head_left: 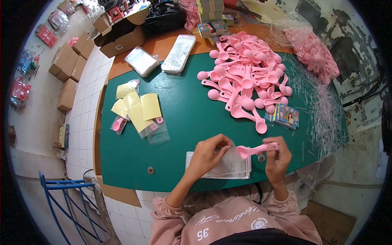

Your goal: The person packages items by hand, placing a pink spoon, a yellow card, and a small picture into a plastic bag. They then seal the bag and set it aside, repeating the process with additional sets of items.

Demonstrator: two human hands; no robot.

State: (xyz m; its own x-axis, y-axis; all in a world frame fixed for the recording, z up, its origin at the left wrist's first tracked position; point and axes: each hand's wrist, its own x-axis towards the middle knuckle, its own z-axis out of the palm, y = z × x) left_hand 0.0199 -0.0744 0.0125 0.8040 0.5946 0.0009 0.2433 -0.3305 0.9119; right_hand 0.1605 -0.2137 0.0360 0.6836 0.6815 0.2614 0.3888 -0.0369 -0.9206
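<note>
Between the fingers of my right hand [278, 161] is a pink measuring spoon [257, 150], its bowl pointing left toward my other hand. My left hand [209, 157] pinches the edge of a clear plastic bag [231, 153] above a stack of clear bags [228, 169] at the table's near side. Beyond my right hand lies a big heap of pink measuring spoons [247, 81]. Small printed cards [287, 116] rest against the heap's near right edge. To the left are packed bags [141, 112] with yellowish cards and pink spoons inside.
The green table top [179, 110] carries two bundles of clear bags [178, 54] at the back. A large bag of pink spoons [312, 53] and crumpled plastic [326, 118] line the right edge. An open cardboard box [122, 38] stands behind; a blue metal frame [67, 185] is at lower left.
</note>
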